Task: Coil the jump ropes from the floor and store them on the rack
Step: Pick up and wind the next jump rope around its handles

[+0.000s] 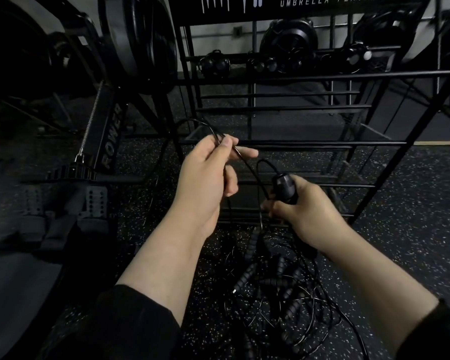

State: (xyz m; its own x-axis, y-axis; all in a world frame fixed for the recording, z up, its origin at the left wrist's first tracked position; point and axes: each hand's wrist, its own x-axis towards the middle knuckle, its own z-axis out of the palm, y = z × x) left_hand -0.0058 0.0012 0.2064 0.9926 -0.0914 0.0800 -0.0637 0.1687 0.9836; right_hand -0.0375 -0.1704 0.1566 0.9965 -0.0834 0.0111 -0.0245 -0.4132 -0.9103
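The left hand [213,172] pinches the cord [247,167]; the right hand [304,206] grips a handle [285,187] — probably the same rope's — at its 4 o'clock, above the tangled jump ropes [278,289].

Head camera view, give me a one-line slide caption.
Left hand pinches a jump rope cord, right hand grips its handle.

Single head-worn wide-angle view, forward and down, close over both forearms, toward the rack [309,74] and floor [413,203].
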